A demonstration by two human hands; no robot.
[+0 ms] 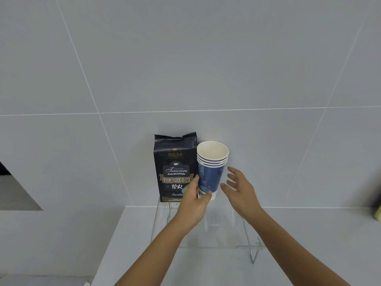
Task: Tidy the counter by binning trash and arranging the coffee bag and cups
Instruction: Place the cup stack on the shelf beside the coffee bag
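A black coffee bag (175, 162) stands upright against the tiled wall on a clear raised shelf (243, 247). Right beside it, touching its edge, is a stack of several blue paper cups (211, 172) with white insides, leaning slightly right. My left hand (193, 203) grips the bottom of the stack, thumb on the front and fingers round its left side. My right hand (239, 190) hovers just right of the cups with fingers spread, not touching them.
The clear shelf has thin metal legs (252, 254) standing on the white counter (309, 244). A yellowish object (377, 213) shows at the right edge. A dark opening (12, 188) is in the wall at the left.
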